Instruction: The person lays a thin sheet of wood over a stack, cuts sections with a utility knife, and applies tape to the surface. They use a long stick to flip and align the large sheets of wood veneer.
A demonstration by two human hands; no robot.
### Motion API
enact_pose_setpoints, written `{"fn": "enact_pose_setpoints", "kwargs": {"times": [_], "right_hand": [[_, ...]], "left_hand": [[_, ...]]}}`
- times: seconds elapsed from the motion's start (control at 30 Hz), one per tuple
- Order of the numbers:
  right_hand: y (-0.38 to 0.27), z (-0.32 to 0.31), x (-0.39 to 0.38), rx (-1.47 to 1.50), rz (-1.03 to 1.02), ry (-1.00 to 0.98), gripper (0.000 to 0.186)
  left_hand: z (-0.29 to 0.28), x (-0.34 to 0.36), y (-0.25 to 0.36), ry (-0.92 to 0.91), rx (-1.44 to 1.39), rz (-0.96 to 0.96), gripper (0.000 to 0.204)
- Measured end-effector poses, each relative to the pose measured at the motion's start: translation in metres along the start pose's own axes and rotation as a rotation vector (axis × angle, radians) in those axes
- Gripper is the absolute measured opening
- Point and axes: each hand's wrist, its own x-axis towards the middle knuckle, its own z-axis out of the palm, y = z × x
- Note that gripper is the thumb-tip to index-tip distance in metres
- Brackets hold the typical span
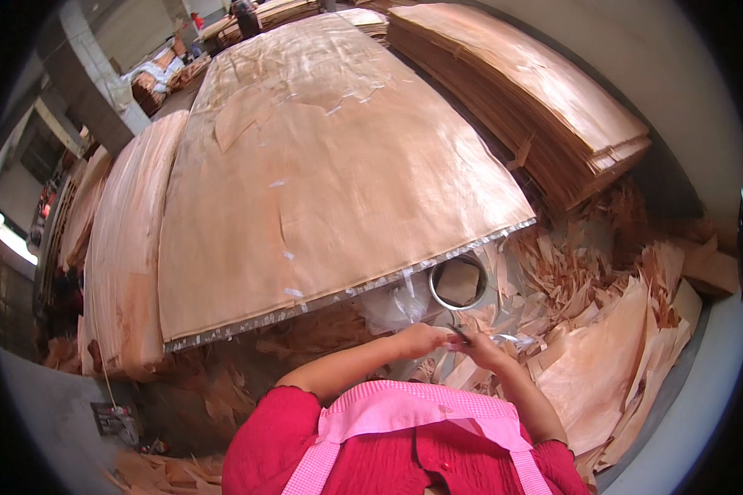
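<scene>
My left hand (pixel 423 338) is closed in front of me, its fingertips meeting my right hand at something small and pale that I cannot make out. My right hand (pixel 483 351) grips a slim dark tool (pixel 460 334), perhaps a blade or scissors. Just beyond them is a round metal-rimmed ring or container (pixel 433 284) with brown material inside, beside crumpled clear plastic (pixel 388 309). Above stretches a broad stack of thin wood veneer sheets (pixel 322 173), its front edge dotted with small pale pieces.
Veneer stacks stand at left (pixel 128 239) and right (pixel 520 49). Torn veneer scraps (pixel 611 346) heap at lower right and under the stack. A pillar (pixel 99 82), a small device with a cord (pixel 115 422) and a pale right-hand wall (pixel 693 115) surround this. A distant person (pixel 243 16) is at the back.
</scene>
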Motion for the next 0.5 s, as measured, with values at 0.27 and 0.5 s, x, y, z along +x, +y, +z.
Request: {"fn": "enact_pose_setpoints", "kwargs": {"times": [0.27,0.5], "right_hand": [[0.036,-0.018,0.020,0.158,0.257,0.070,0.012],[0.080,-0.043,0.077,-0.317,-0.225,0.947,0.018]], "left_hand": [[0.013,0.035,-0.004,0.071,-0.733,-0.435,0.011],[0.035,0.130,-0.058,0.535,-0.536,-0.689,0.012]]}}
